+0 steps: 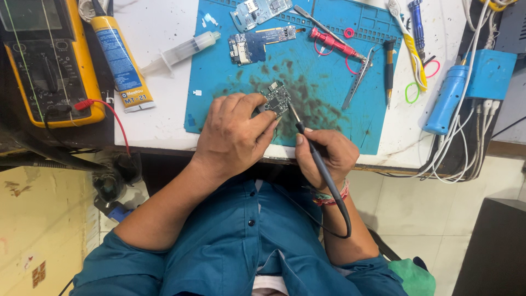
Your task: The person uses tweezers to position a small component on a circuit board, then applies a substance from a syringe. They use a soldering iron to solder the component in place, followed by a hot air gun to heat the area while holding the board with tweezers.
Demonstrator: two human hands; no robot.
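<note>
1. Plainly, the left hand point(235, 134) pinches a small circuit board point(277, 97) between fingertips and thumb, pressing it onto the blue work mat point(334, 118), probably so it cannot slide under the tool.
2. The right hand point(324, 156) is closed around a black soldering iron point(307, 140), gripped like a pen; its tip meets the board's near right edge, and its cord loops back past the wrist.
3. The board lies at the near middle of the mat, over a dark stained patch, close to the bench point(159, 118) edge where both wrists can rest.
4. Spare things sit farther back, within reach: 2 more circuit boards point(257, 41), metal tweezers point(357, 79), a red-handled tool point(331, 41) and a screwdriver point(388, 68) on the mat.
5. Off the mat to the left lie a clear syringe point(181, 52) and a yellow tube point(120, 60); a yellow multimeter point(52, 60) stands beyond them.
6. To the right a blue handheld tool point(446, 101) rests beside white cables point(466, 142).
7. The bench top is white and smudged; pale tiled floor shows below it.
</note>
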